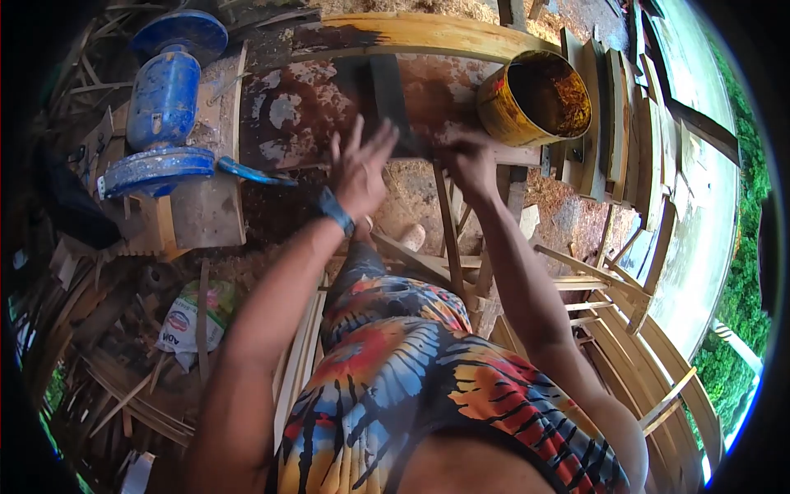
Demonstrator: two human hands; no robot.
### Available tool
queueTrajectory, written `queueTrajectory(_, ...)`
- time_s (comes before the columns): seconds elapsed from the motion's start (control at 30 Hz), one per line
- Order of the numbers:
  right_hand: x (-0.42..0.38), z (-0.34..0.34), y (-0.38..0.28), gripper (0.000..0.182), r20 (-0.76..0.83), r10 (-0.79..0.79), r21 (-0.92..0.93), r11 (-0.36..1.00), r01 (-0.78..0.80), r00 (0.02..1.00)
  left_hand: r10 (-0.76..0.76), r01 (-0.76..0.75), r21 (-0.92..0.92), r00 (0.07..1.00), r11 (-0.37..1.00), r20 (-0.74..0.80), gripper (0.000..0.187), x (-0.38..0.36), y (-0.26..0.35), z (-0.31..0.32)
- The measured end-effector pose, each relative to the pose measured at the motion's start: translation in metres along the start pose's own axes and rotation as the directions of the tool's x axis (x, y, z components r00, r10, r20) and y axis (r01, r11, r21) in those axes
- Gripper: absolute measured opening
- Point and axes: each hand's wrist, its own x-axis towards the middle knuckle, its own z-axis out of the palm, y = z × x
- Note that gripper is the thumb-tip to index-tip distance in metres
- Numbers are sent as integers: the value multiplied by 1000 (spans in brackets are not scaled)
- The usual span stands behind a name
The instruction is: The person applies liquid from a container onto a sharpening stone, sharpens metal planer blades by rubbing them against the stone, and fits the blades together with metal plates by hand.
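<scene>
My left hand [360, 177], with a blue wristband, is held over the near edge of the stained bench [284, 107]. Its fingers are spread and slightly smeared by motion, and it appears to hold nothing. A dark flat strip [385, 86] lies across the bench just beyond, close to its fingertips. To the right, my right hand [469, 169] is closed at the bench edge, near the strip's lower end. Whatever its fingers may hold is too blurred and dark to make out. A yellow bucket [494, 107] with dark residue inside stands beyond that hand.
A blue machine [164, 99], apparently a bench grinder or motor, sits at the left. Wooden planks [613, 123] stand at the right. A long board [428, 33] runs along the back. Wood frames [609, 288] and a white plastic bag [183, 325] lie lower down among scraps.
</scene>
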Motion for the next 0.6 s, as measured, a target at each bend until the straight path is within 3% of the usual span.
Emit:
queueTrajectory(0.07,-22,0,11,19,19,114,277,954,-115,993,-6,5,-37,1000,999,-19,85,-19,12,8)
queueTrajectory(0.1,-23,-1,3,21,6,141,272,953,-137,990,3,-4,-16,1000,1000,-15,85,-15,7,5)
queueTrajectory(0.2,10,4,-19,27,-44,-86,60,994,89,995,18,-17,56,1000,998,-9,83,22,-19,-5)
queueTrajectory(0.27,44,21,-28,24,-34,15,136,991,-10,999,15,-11,134,999,991,-31,82,52,-47,-9)
queueTrajectory(0.33,64,32,-36,24,-42,3,156,988,3,999,3,2,190,1000,982,-31,82,65,-53,-23)
queueTrajectory(0.47,31,16,-37,27,-3,-62,-55,997,61,998,-31,39,163,998,986,-52,76,26,-26,-16)
queueTrajectory(0.57,-12,7,-29,33,65,86,162,982,-95,994,-112,114,55,993,992,-40,74,-16,9,-6)
queueTrajectory(0.6,-8,10,-29,34,10,14,121,993,-15,1000,-103,106,72,993,992,-49,76,-14,6,-7)
